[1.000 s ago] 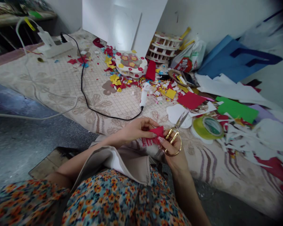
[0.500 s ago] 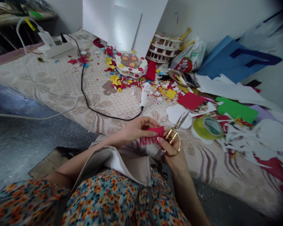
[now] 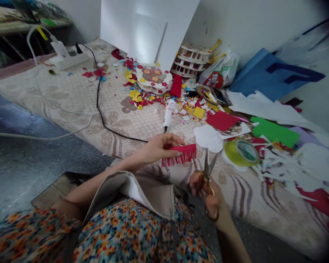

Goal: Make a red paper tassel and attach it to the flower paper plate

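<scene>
Between the thumb and fingers of my left hand (image 3: 164,147) is a red fringed strip (image 3: 189,152), its cut threads hanging downward and its right end free. My right hand (image 3: 205,191) is closed around the handles of gold-handled scissors (image 3: 207,171). The blades stand partly apart and point up and away from me. A gap separates the scissors from the strip. Just beyond lies a white scalloped sheet (image 3: 208,138), flat on the patterned tablecloth (image 3: 142,120).
A white glue gun (image 3: 168,115) with a black cord stands past my left hand. Yellow tape (image 3: 242,152) and white scraps (image 3: 285,170) lie to the right. Farther back are a decorated white box (image 3: 154,78), a tiered white structure (image 3: 192,60) and a blue bag (image 3: 268,73).
My right hand has let go of the red strip's right end and drawn down toward me with the scissors, which now point upward. My left hand keeps the strip, now more exposed.
</scene>
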